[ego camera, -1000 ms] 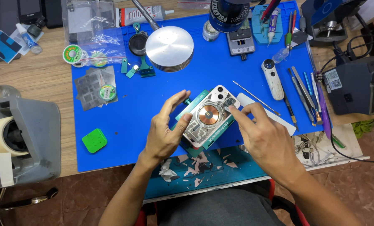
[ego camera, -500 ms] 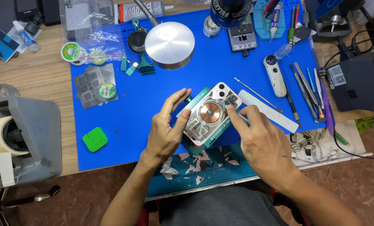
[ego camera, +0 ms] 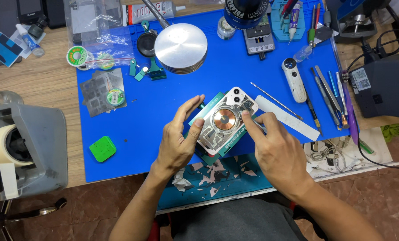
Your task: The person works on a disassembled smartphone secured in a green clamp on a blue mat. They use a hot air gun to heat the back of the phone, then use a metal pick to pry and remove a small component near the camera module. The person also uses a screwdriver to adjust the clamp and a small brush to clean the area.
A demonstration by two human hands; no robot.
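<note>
I see my left hand (ego camera: pixel 178 138) resting on the blue rubber work mat (ego camera: pixel 132 120) near its front edge, fingers spread and loose, with the thumb pressed against the left side of the opened silver phone back housing with a copper coil ring (ego camera: pixel 224 120); it steadies the piece rather than wrapping around it. The housing lies tilted on a green holding fixture (ego camera: pixel 210 156), roughly at the middle of the mat's front half, camera cut-outs pointing toward the far right. My right hand (ego camera: pixel 277 151) comes in from the right, its fingers pinched together at the housing's right edge; a thin tool seems to sit in that pinch, but I cannot tell for sure. Just in front of the fixture, at the desk's front edge, lies a scatter of white and grey broken shards (ego camera: pixel 204 174) on a teal cutting mat (ego camera: pixel 235 178). A round silver metal disc (ego camera: pixel 180 47) stands toward the mat's far edge, a small green square block (ego camera: pixel 103 148) lies near its front-left corner, and a row of tweezers and slim metal tools (ego camera: pixel 331 96) lines its right edge. A grey tape dispenser (ego camera: pixel 27 147) sits at the desk's left edge.
</note>
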